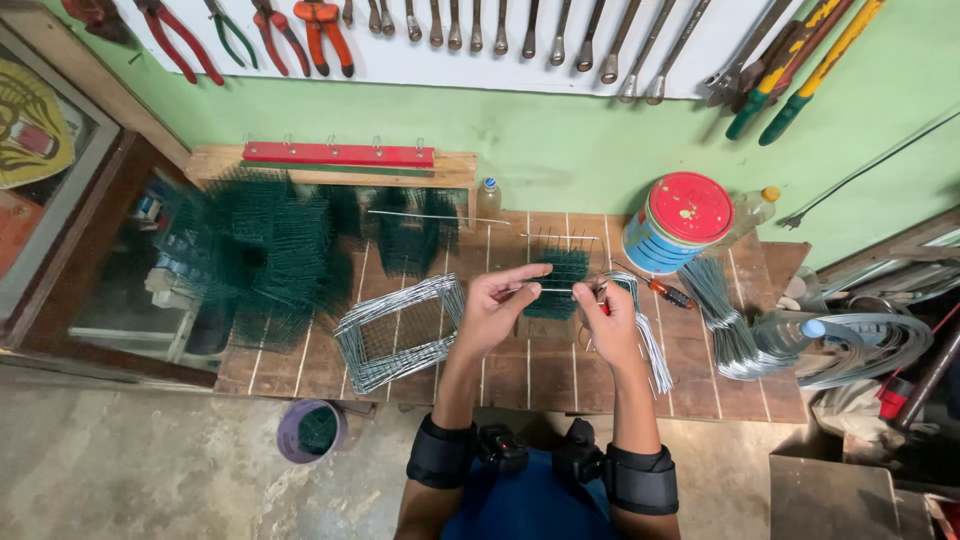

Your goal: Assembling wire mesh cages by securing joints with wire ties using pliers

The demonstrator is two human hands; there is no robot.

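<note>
Head view shows me both hands raised over a wooden plank bench. My left hand has its fingers closed around a thin straight wire rod, with the thumb and forefinger stretched out along it. My right hand pinches the rod's other end, and something small and red shows at its fingers; I cannot tell what it is. The rod lies level across a small piece of dark green wire mesh, which stands on the bench just behind the hands, bare wire ends bristling up along its top edge. The mesh is fine-gridded, plastic-coated by the look of it, and roughly square. Left of it lies a stack of rectangular bare wire frames, and further left a big heap of the same green mesh. A red-lidded tin can sits to the right.
</note>
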